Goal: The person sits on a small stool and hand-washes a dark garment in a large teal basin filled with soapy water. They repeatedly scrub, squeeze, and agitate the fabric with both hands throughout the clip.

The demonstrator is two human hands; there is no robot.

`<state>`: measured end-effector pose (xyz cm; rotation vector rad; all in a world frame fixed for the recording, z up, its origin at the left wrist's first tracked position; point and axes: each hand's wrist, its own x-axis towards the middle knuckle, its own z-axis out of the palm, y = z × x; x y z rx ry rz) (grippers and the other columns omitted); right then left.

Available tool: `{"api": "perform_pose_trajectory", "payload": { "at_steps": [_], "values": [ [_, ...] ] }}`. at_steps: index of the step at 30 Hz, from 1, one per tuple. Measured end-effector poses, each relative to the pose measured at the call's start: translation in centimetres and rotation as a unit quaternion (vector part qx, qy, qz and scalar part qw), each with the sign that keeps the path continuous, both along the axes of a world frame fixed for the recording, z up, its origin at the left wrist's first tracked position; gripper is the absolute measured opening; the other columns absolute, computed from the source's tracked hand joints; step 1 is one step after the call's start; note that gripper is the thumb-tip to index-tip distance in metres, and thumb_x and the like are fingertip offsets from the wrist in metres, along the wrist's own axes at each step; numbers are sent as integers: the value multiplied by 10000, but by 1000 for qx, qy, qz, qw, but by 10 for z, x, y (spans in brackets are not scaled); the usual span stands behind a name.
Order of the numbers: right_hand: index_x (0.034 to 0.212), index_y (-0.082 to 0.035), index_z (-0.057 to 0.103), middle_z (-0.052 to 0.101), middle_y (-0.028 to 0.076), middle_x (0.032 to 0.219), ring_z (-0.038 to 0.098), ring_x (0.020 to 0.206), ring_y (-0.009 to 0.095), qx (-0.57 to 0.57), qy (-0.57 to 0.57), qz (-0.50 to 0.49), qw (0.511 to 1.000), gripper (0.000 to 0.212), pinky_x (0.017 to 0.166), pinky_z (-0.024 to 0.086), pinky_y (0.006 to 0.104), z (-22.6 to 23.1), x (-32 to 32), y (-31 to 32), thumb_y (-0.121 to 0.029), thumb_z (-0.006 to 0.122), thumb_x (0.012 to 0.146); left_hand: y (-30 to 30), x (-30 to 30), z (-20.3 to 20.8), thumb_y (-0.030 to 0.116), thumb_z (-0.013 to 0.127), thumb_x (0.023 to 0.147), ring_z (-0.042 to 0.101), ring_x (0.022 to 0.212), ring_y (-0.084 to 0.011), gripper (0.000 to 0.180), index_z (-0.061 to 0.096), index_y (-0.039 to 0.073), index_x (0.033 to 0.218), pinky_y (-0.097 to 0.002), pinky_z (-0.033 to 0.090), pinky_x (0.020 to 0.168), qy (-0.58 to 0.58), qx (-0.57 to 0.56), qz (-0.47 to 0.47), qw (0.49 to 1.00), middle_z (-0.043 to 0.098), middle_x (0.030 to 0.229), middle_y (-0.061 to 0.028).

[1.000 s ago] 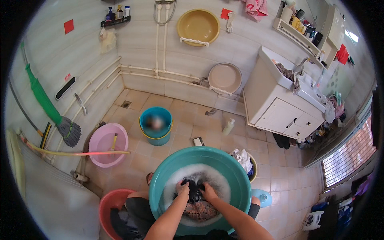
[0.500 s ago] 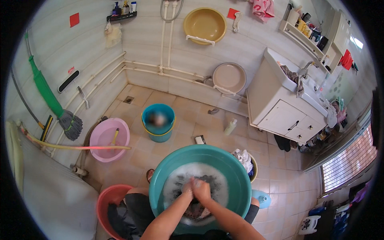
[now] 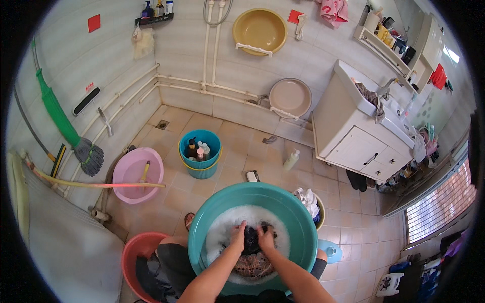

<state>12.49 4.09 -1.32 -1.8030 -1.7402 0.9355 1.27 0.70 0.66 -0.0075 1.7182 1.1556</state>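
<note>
A large teal basin (image 3: 202, 202) stands between my knees, holding white suds (image 3: 217, 222). Inside it, my left hand (image 3: 237, 237) and my right hand (image 3: 265, 239) are a little apart. Between them bunches a wet black cloth (image 3: 250, 239), and the fingers of both hands curl round its sides. Closer to me in the water lies a brownish, lacy-looking patterned piece (image 3: 253, 265); whether it belongs to the same cloth I cannot tell. Foam and water partly hide the fingertips.
Left of me are a red basin (image 3: 130, 252) with dark clothes and a pink basin (image 3: 121, 171) under a hose. Ahead stands a blue bucket (image 3: 202, 173) with bottles. At right are a clothes-filled tub (image 3: 321, 214), a blue jug (image 3: 331, 251) and a white sink cabinet (image 3: 348, 131).
My hands were pressed together over the suds; now they have parted, with the black cloth between them. More of the patterned piece shows near me.
</note>
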Motion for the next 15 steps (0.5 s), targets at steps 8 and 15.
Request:
{"api": "perform_pose_trajectory", "payload": {
  "at_steps": [8, 15],
  "values": [
    [1140, -1, 433, 534, 182, 1087, 538, 934, 288, -120, 12, -68, 990, 514, 729, 430, 375, -15, 11, 3, -324, 580, 768, 1, 2, -41, 216, 615, 750, 450, 1050, -294, 489, 429, 53, 1172, -409, 394, 843, -27, -87, 9, 996, 449, 1176, -144],
    [775, -5, 595, 579, 227, 760, 565, 752, 376, -10, 45, 160, 986, 419, 685, 449, 389, 105, -56, -58, -411, 497, 795, 1, -3, -149, 286, 542, 790, 518, 925, -289, 453, 450, -3, 1126, -379, 406, 788, 93, 95, -253, 958, 537, 1041, -157]
  ]
}}
